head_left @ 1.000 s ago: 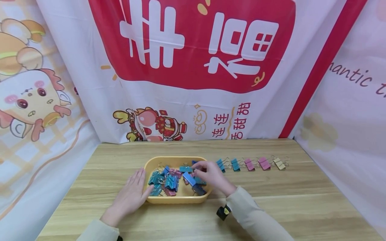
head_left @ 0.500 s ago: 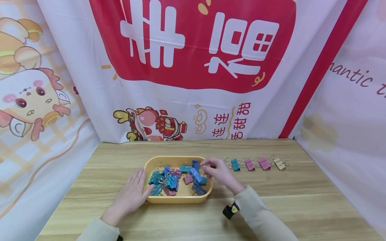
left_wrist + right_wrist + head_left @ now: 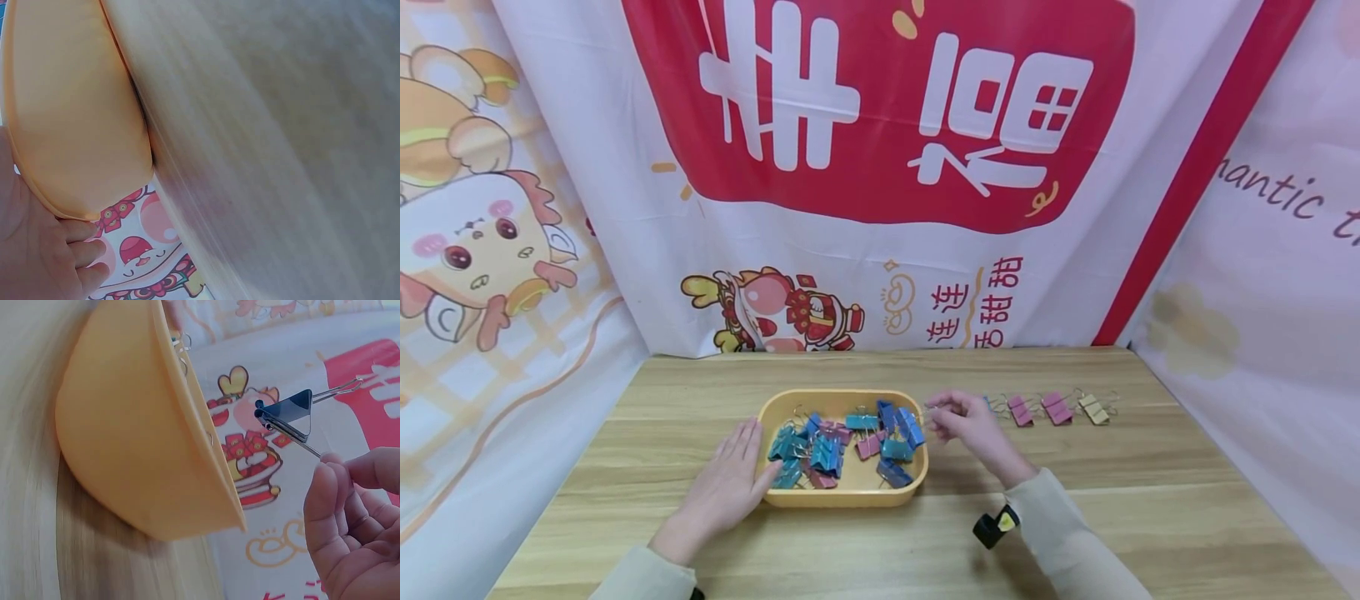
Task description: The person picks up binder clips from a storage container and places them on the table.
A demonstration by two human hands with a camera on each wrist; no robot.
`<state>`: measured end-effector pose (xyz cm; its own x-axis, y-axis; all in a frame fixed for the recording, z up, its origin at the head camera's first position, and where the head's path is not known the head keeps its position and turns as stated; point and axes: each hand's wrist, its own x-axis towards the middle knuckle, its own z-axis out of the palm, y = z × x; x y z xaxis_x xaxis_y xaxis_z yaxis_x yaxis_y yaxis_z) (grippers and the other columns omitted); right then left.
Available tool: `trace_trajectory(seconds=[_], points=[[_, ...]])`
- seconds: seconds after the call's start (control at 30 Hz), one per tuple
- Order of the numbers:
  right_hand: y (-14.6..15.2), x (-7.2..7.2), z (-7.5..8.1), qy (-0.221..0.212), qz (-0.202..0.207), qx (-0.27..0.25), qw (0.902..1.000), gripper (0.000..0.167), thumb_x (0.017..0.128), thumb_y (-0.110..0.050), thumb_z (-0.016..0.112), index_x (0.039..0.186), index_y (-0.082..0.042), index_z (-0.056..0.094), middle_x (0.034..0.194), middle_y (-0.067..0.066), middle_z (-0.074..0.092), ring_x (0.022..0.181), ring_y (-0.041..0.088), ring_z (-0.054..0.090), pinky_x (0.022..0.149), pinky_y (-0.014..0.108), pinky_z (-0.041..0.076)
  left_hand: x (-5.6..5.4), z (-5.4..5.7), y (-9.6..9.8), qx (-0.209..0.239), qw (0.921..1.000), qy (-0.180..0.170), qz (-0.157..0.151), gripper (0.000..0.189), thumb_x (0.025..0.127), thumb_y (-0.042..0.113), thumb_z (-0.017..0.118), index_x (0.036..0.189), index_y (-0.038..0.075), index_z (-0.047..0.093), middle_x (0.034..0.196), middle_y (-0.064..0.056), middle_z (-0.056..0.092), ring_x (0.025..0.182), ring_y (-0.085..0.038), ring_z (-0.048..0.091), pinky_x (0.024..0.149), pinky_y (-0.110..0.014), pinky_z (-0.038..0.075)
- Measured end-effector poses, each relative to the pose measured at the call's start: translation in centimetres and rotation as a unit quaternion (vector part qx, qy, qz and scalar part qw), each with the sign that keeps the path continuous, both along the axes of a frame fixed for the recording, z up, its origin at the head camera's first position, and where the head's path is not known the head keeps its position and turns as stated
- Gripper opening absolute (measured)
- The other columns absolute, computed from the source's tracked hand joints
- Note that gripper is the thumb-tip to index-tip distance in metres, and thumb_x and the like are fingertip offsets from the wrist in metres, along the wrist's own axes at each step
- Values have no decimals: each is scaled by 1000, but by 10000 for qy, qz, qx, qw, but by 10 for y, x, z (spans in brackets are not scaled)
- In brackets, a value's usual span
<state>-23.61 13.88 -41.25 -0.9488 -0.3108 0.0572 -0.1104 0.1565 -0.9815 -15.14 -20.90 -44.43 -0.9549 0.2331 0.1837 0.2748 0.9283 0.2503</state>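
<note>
My right hand (image 3: 973, 429) pinches a blue binder clip (image 3: 911, 427) by one wire handle, over the right end of the yellow tray (image 3: 838, 498). In the right wrist view the clip (image 3: 290, 415) hangs out past the fingertips, above the tray's rim, its other handle pointing away. My left hand (image 3: 726, 479) lies against the tray's left end with fingers straight and the thumb at the rim; the left wrist view shows its fingers (image 3: 84, 253) along the outer wall. Inside the tray lie several binder clips in teal, blue and pink, such as a teal one (image 3: 827, 454).
On the wooden table (image 3: 1000, 533), a row of clips runs to the right of the tray: a pink clip (image 3: 1020, 410), another pink clip (image 3: 1057, 407) and a yellow clip (image 3: 1094, 408). My right hand hides the row's near end. Printed cloth (image 3: 880, 208) stands behind.
My right hand has moved right from inside the tray, drawing the blue binder clip toward the tray's right rim. It now covers the teal clips of the row. My left hand has stayed put.
</note>
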Motion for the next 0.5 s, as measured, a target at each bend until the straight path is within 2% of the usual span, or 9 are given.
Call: trace_trajectory(seconds=[0.17, 0.27, 0.37, 0.5], points=[[14, -1, -5, -215, -166, -127, 9996, 22, 88, 1, 54, 107, 12, 54, 79, 15, 62, 67, 21, 59, 66, 39, 55, 0, 0, 0, -14, 10000, 4, 13, 68, 97, 38, 40, 138, -15, 24, 145, -29, 19, 132, -42, 18, 107, -51, 17], [22, -1, -9, -346, -371, -137, 9986, 20, 88, 0, 54, 105, 10, 54, 78, 13, 62, 67, 20, 59, 67, 39, 54, 0, 0, 0, -14, 10000, 58, 15, 68, 97, 37, 41, 137, -15, 25, 144, -29, 20, 132, -43, 19, 106, -51, 18], [29, 0, -13, -415, -518, -125, 9977, 21, 89, 0, 54, 106, 11, 53, 80, 16, 62, 67, 20, 59, 68, 41, 54, 0, 0, 1, 3, 10000, 31, 18, 68, 97, 37, 41, 137, -15, 25, 144, -29, 20, 132, -43, 19, 106, -52, 18], [38, 1, -20, -428, -514, -145, 9977, 25, 90, 0, 52, 110, 14, 50, 83, 21, 61, 68, 21, 58, 67, 37, 54, 0, 0, 0, 2, 10000, -44, 25, 68, 98, 38, 40, 138, -14, 24, 145, -29, 19, 132, -42, 17, 107, -52, 17]])
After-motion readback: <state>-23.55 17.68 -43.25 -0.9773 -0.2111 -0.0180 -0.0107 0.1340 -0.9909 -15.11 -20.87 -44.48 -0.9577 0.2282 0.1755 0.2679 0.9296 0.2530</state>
